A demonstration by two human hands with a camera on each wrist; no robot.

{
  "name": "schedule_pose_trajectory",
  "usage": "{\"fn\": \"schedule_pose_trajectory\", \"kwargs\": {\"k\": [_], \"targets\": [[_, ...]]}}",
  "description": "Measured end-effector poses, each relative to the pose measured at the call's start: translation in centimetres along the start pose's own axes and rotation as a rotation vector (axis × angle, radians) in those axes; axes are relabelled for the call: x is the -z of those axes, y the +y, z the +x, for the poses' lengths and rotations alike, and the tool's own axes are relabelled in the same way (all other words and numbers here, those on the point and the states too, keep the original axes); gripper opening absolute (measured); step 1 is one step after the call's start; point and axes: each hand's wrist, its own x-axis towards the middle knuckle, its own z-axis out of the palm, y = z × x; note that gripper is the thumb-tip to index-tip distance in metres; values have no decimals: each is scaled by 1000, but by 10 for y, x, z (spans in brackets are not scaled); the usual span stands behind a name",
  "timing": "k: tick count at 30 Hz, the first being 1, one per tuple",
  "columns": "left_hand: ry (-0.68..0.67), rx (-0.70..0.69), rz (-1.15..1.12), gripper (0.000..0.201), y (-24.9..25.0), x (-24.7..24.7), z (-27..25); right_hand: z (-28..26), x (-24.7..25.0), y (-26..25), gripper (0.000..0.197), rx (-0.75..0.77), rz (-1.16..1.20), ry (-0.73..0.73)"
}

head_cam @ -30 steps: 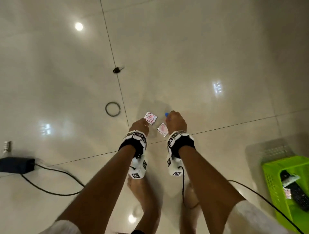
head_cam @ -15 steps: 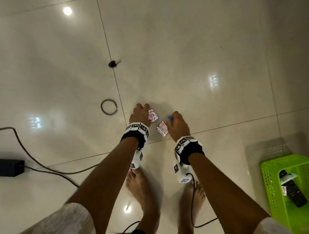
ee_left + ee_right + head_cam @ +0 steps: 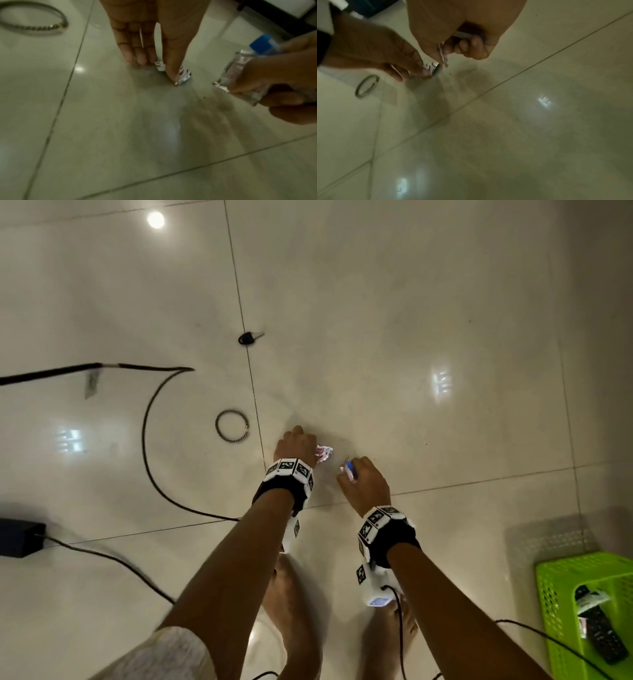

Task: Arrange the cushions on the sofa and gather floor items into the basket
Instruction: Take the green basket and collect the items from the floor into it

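My left hand reaches down to the tiled floor and pinches a red-and-white foil wrapper between thumb and fingers; the wrapper touches the tile. Just to the right, my right hand is curled around a second foil wrapper together with a small blue-capped item. The green plastic basket stands at the lower right with a black remote inside. No sofa or cushions are in view.
A metal bangle and a small black key lie on the floor left of my hands. A black cable loops across the tiles towards a black adapter. My bare feet stand below the hands.
Both hands still hold their wrappers and have drawn slightly apart. The left hand has lowered its wrapper onto the tile. A black cable has swung into view at the left.
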Motion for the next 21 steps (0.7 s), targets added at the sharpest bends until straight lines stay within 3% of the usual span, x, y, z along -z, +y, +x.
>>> {"fn": "schedule_pose_trajectory", "kwargs": {"k": [4, 6, 7, 10, 13, 16, 21], "targets": [[113, 158, -474, 14, -13, 10, -19, 7, 3, -23, 15, 3, 144, 45], [267, 266, -666, 29, -31, 18, -28, 10, 2, -44, 4, 26, 141, -4], [332, 301, -704, 32, -39, 23, -31, 13, 1, -55, 9, 51, 145, -24], [418, 330, -646, 7, -69, 44, -34, 25, -14, -89, 28, 177, 127, -116], [458, 392, -612, 31, -100, 58, -24, 43, -33, -121, 18, 243, 37, -144], [483, 463, -648, 28, -121, 66, -7, 63, -46, -142, 23, 248, 18, -93], [384, 467, -661, 17, -122, 74, 12, 101, -41, -162, 28, 297, 18, 0]]}}
